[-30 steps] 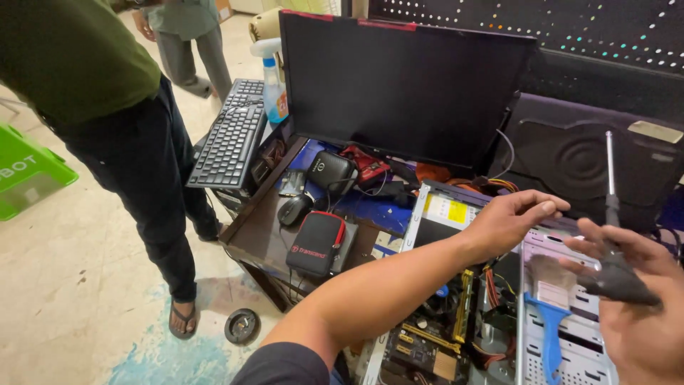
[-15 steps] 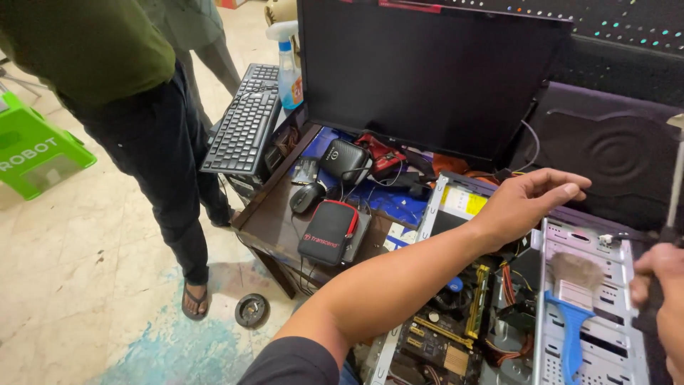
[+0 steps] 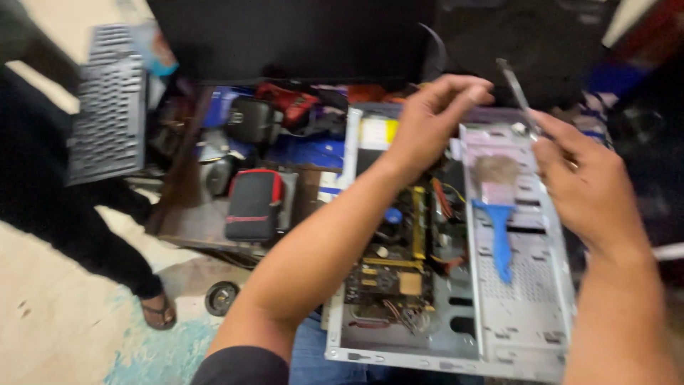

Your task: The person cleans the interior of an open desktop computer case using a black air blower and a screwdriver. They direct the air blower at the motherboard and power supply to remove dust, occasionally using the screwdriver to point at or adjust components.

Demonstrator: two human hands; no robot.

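An open grey computer case (image 3: 520, 328) lies on its side in front of me, its motherboard (image 3: 390, 274) exposed. A blue-handled brush (image 3: 500, 235) rests on the case's metal panel. My right hand (image 3: 581, 189) grips a screwdriver (image 3: 518, 89) whose shaft points up and to the left above the case. My left hand (image 3: 431, 117) reaches across the case's far edge, fingers and thumb drawn close together near the screwdriver tip. Motion blur hides whether anything sits between those fingers.
A black monitor (image 3: 285, 36) stands behind the case. A keyboard (image 3: 107, 107), a black and red pouch (image 3: 253, 205) and other gadgets crowd a low table (image 3: 187, 222) at left. Another person's dark trouser leg and sandalled foot (image 3: 158, 311) stand on the floor at far left.
My right hand has come up and leftward with the screwdriver, close to my left hand. The left hand has lifted slightly and its fingers have drawn together. The view has moved in over the case.
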